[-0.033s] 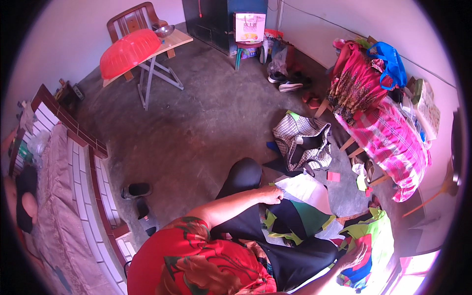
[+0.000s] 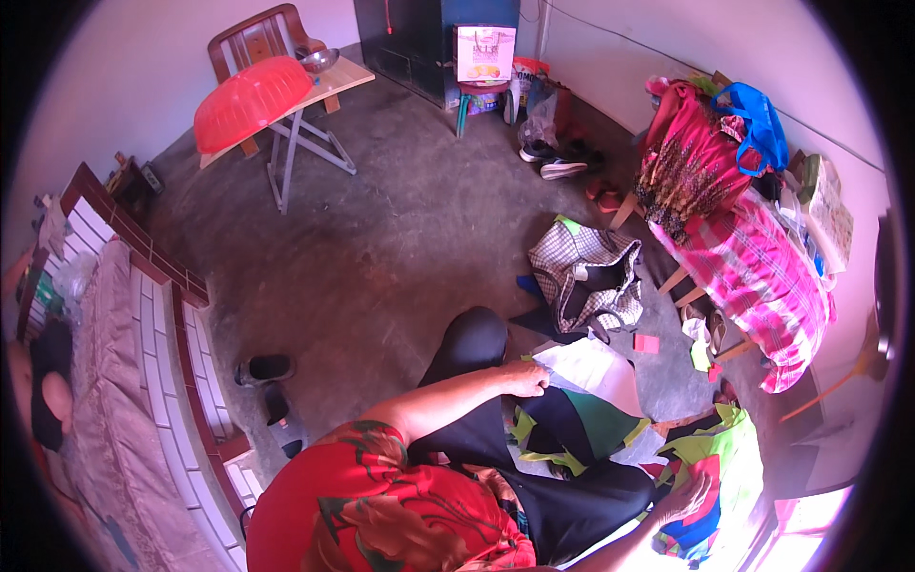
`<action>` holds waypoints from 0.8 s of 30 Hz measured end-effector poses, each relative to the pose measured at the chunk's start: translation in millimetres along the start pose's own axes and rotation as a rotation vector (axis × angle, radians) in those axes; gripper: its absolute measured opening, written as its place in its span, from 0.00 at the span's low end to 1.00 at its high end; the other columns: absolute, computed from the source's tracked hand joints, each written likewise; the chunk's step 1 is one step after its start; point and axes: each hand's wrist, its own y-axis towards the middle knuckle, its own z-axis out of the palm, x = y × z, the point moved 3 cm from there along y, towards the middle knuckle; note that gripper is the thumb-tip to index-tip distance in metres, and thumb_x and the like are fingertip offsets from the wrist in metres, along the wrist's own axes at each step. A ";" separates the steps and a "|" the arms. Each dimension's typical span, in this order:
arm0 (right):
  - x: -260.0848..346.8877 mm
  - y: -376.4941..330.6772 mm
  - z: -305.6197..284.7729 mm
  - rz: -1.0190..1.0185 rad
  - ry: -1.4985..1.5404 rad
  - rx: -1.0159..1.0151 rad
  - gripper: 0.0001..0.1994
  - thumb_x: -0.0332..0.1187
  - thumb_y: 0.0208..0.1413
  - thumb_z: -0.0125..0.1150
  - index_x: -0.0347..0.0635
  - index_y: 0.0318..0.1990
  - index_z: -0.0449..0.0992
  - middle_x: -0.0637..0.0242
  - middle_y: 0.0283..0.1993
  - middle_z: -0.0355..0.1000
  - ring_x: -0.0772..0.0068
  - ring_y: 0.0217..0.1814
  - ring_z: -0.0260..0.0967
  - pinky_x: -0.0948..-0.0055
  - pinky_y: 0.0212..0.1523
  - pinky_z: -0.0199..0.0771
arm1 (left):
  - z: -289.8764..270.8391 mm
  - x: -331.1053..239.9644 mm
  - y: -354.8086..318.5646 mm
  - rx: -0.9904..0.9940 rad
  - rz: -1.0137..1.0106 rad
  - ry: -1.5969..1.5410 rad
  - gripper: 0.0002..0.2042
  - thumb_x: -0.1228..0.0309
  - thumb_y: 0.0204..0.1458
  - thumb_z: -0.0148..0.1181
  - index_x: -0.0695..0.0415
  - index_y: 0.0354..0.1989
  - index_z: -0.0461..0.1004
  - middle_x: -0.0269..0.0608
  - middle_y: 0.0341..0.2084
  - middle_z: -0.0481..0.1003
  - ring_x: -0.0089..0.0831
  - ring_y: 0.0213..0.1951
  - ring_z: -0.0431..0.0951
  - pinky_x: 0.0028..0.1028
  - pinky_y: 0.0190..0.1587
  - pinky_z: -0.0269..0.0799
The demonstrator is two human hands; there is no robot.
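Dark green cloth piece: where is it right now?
The dark green cloth piece lies right of centre in the lower half of the head view, just below the white sheet and to the right of the person's left hand.

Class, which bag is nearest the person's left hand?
The checked bag on the floor; the blue bag and pale bag are farther from the left hand.

Table [image 2: 355, 78] bearing red tub [image 2: 253, 100], metal bowl [image 2: 319, 61]; chair [image 2: 253, 43] behind. Cabinet [image 2: 405, 57]; beside it, stool [image 2: 461, 112] under pale bag [image 2: 484, 52]. Shoes [image 2: 562, 169] nearby. Across from table, blue bag [image 2: 760, 119] against red cloth [image 2: 691, 148], plaid cloth [image 2: 753, 267] adjoining.
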 end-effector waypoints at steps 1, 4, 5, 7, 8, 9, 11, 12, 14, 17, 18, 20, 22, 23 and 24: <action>-3.0 0.6 -0.2 -0.010 0.046 0.005 0.15 0.35 0.57 0.55 0.41 0.50 0.74 0.56 0.56 0.69 0.53 0.56 0.67 0.57 0.54 0.66 | -1.3 -0.6 -1.0 0.012 -0.004 0.005 0.12 0.66 0.48 0.56 0.54 0.40 0.75 0.45 0.33 0.77 0.41 0.36 0.78 0.39 0.39 0.72; -2.3 -3.0 -4.5 -0.022 0.026 -0.050 0.11 0.33 0.58 0.55 0.39 0.45 0.76 0.55 0.54 0.70 0.53 0.54 0.69 0.59 0.52 0.68 | -2.3 -3.3 3.1 0.036 0.002 0.027 0.13 0.65 0.49 0.57 0.54 0.42 0.75 0.45 0.35 0.77 0.41 0.38 0.78 0.38 0.41 0.72; -1.9 -3.3 -3.7 -0.029 0.046 -0.062 0.11 0.33 0.57 0.56 0.39 0.44 0.76 0.55 0.54 0.70 0.53 0.54 0.69 0.58 0.53 0.68 | -1.4 -2.1 1.7 0.029 -0.002 0.022 0.13 0.65 0.49 0.56 0.54 0.43 0.75 0.45 0.35 0.78 0.41 0.38 0.78 0.38 0.41 0.72; -0.7 -0.1 -1.6 -0.027 0.062 -0.047 0.11 0.33 0.57 0.56 0.39 0.44 0.76 0.55 0.53 0.70 0.53 0.54 0.69 0.58 0.53 0.68 | 0.4 -0.1 -0.3 0.013 -0.017 0.017 0.13 0.65 0.49 0.56 0.53 0.43 0.75 0.44 0.35 0.78 0.40 0.38 0.78 0.39 0.41 0.72; -2.1 -0.5 -3.2 -0.020 0.064 -0.044 0.11 0.33 0.57 0.56 0.39 0.43 0.76 0.55 0.53 0.70 0.53 0.54 0.69 0.58 0.53 0.68 | 0.4 -0.6 1.0 0.014 -0.008 0.020 0.13 0.65 0.49 0.56 0.53 0.42 0.75 0.44 0.34 0.78 0.40 0.38 0.78 0.39 0.40 0.72; -2.9 0.4 -4.0 -0.038 0.061 -0.063 0.10 0.33 0.57 0.56 0.39 0.43 0.76 0.56 0.53 0.71 0.53 0.53 0.69 0.59 0.52 0.68 | 0.1 -0.9 2.5 0.016 0.000 0.023 0.13 0.65 0.49 0.56 0.53 0.42 0.75 0.44 0.34 0.77 0.40 0.38 0.78 0.39 0.40 0.72; 5.8 2.4 -7.2 -0.036 0.016 -0.089 0.10 0.32 0.58 0.55 0.37 0.42 0.76 0.56 0.50 0.73 0.54 0.49 0.71 0.61 0.49 0.71 | 0.5 -0.3 2.7 0.016 0.010 0.019 0.12 0.65 0.49 0.56 0.54 0.41 0.75 0.43 0.33 0.77 0.40 0.36 0.78 0.39 0.39 0.72; 11.1 4.4 -8.9 -0.038 -0.004 -0.100 0.10 0.32 0.58 0.54 0.37 0.41 0.76 0.57 0.48 0.73 0.54 0.47 0.72 0.61 0.47 0.72 | 0.6 0.9 1.7 0.015 0.010 0.022 0.12 0.65 0.49 0.56 0.54 0.41 0.75 0.43 0.33 0.77 0.40 0.36 0.78 0.39 0.39 0.72; 11.0 6.5 -9.3 -0.043 0.036 -0.115 0.10 0.33 0.58 0.54 0.37 0.41 0.77 0.57 0.47 0.74 0.55 0.47 0.72 0.62 0.46 0.72 | 1.1 2.2 1.3 0.017 0.017 0.028 0.12 0.65 0.49 0.56 0.54 0.42 0.75 0.43 0.33 0.77 0.40 0.36 0.78 0.39 0.39 0.72; 5.6 8.7 -9.6 0.011 0.147 -0.117 0.11 0.35 0.59 0.54 0.38 0.40 0.77 0.59 0.45 0.75 0.57 0.45 0.73 0.62 0.44 0.72 | 1.9 2.8 3.0 0.007 0.022 0.021 0.12 0.65 0.49 0.56 0.54 0.41 0.75 0.43 0.32 0.77 0.40 0.36 0.78 0.39 0.39 0.72; 2.8 9.9 -9.3 0.037 0.194 -0.113 0.11 0.36 0.59 0.54 0.38 0.40 0.77 0.60 0.44 0.76 0.58 0.44 0.73 0.63 0.44 0.72 | 2.3 3.0 3.6 0.005 0.023 0.018 0.12 0.65 0.49 0.56 0.54 0.41 0.75 0.44 0.32 0.77 0.40 0.36 0.78 0.39 0.39 0.72; -3.5 12.9 -8.4 0.160 0.269 -0.121 0.12 0.38 0.59 0.54 0.39 0.41 0.77 0.61 0.42 0.76 0.61 0.42 0.74 0.65 0.42 0.72 | 2.0 1.9 3.9 0.001 0.023 0.013 0.12 0.65 0.49 0.56 0.54 0.41 0.74 0.44 0.32 0.77 0.40 0.36 0.78 0.39 0.39 0.72; -3.9 13.1 -10.9 0.285 0.343 -0.119 0.13 0.40 0.60 0.54 0.40 0.42 0.76 0.62 0.40 0.76 0.63 0.41 0.74 0.67 0.40 0.72 | 0.7 -0.1 2.4 -0.001 0.031 0.003 0.13 0.65 0.49 0.56 0.55 0.41 0.74 0.44 0.32 0.77 0.40 0.37 0.78 0.39 0.39 0.72; 23.1 18.8 -26.1 0.345 0.387 -0.105 0.13 0.40 0.60 0.53 0.40 0.42 0.76 0.63 0.39 0.77 0.64 0.40 0.74 0.69 0.40 0.72 | -0.6 1.1 -1.0 -0.006 0.023 -0.003 0.13 0.65 0.49 0.56 0.55 0.41 0.74 0.44 0.32 0.77 0.40 0.37 0.78 0.39 0.39 0.72; 39.6 21.1 -38.6 0.411 0.420 -0.104 0.13 0.41 0.61 0.53 0.40 0.42 0.76 0.63 0.38 0.77 0.65 0.39 0.74 0.70 0.39 0.72 | -0.1 0.4 2.1 -0.019 0.025 -0.025 0.12 0.65 0.48 0.57 0.55 0.40 0.75 0.44 0.33 0.77 0.40 0.37 0.78 0.38 0.39 0.72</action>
